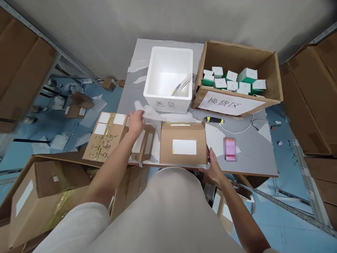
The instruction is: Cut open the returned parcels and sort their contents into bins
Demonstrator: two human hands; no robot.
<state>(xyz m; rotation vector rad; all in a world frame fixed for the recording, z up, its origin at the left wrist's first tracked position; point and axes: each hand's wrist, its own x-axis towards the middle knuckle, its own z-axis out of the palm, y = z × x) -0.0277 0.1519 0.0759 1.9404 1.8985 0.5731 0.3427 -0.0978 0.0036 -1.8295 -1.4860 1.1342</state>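
Note:
A closed cardboard box point(184, 138) with a white label on it lies at the table's front edge, right before me. My left hand point(137, 123) is closed on a crumpled white sheet point(149, 111), paper or thin foam, left of this box. Beside the box's right side is my right hand point(213, 166), its fingers curled at a thin dark object point(208, 153) whose kind I cannot make out. A yellow and black utility knife point(214, 119) lies behind the box's right corner. Under my left forearm, smaller cardboard boxes point(147, 143) lean together.
Behind stand a white foam box point(167, 104) with papers inside and a large carton point(238, 107) of green and white boxes. A blurred pink phone-like object point(230, 149) and a white cable point(238, 132) lie right. A handwritten carton point(105, 137) stands left. Litter covers the floor.

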